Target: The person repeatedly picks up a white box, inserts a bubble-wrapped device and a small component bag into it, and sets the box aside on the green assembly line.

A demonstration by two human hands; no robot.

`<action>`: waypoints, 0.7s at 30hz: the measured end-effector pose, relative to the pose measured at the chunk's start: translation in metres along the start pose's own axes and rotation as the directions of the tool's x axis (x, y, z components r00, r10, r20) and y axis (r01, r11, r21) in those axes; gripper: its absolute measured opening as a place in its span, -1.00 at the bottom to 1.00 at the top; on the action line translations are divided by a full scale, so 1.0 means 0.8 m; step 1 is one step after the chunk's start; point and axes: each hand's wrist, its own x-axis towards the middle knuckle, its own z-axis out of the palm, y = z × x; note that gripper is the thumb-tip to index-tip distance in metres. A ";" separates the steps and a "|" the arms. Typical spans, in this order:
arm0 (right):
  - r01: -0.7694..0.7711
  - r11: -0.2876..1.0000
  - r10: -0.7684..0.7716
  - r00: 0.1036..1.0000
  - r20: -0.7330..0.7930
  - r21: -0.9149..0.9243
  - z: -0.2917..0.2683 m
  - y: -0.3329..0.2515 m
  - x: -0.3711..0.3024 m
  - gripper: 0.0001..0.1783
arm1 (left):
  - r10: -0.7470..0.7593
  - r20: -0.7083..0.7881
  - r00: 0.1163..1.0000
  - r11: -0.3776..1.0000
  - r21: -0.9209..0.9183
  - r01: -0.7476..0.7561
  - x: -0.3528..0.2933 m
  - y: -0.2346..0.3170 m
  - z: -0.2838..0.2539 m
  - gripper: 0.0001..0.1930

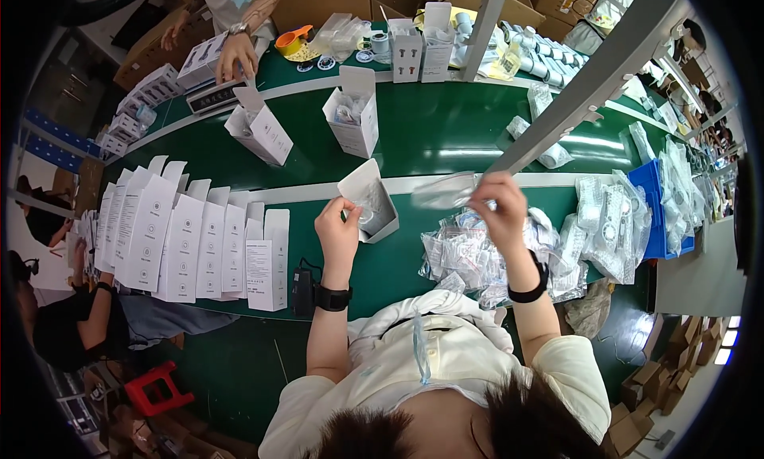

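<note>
A small white carton (pixel 386 222) stands open in front of me on the green table, its flap up and clear plastic inside. My left hand (pixel 338 220) pinches the carton's left edge, fingers closed. To its right, my right hand (pixel 500 207) is closed on a clear plastic bag (pixel 442 191), which is smeared by motion; what the bag holds cannot be made out. Beneath the right hand lies a heap of small clear bags (pixel 461 252) with printed paper or parts in them.
Several upright white cartons (pixel 183 236) stand in rows at left, beside a black device (pixel 303 288). Two filled cartons (pixel 351 125) sit on the green belt (pixel 446 125). Bubble-wrapped parts (pixel 609 220) and a blue bin (pixel 654 212) are at right. A metal post (pixel 581 97) slants across; a co-worker's hand (pixel 236 58) is beyond.
</note>
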 end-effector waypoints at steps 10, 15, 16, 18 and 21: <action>0.498 0.855 -0.145 0.500 0.854 -0.146 0.123 0.017 -0.002 -0.65 | 0.041 0.074 0.996 0.981 -0.193 -0.026 0.009 -0.018 -0.005 -0.84; 0.388 0.887 -0.193 0.803 0.564 -0.250 0.097 0.038 -0.015 -0.29 | 0.237 -0.172 0.956 0.862 0.492 -0.125 -0.002 -0.076 -0.096 -0.48; 0.245 0.946 -0.111 0.858 0.501 -0.210 0.098 0.053 -0.023 -0.19 | 0.128 -0.128 0.984 0.765 0.643 -0.016 -0.008 -0.092 -0.111 -0.41; -0.033 0.997 0.057 0.927 0.371 -0.071 0.113 0.080 -0.038 0.03 | -0.110 -0.047 0.993 0.541 0.835 0.100 -0.030 -0.126 -0.134 -0.28; -0.147 0.989 0.104 0.824 0.557 0.032 0.152 0.109 -0.057 0.18 | -0.238 0.004 0.971 0.365 0.927 0.086 -0.065 -0.186 -0.126 -0.18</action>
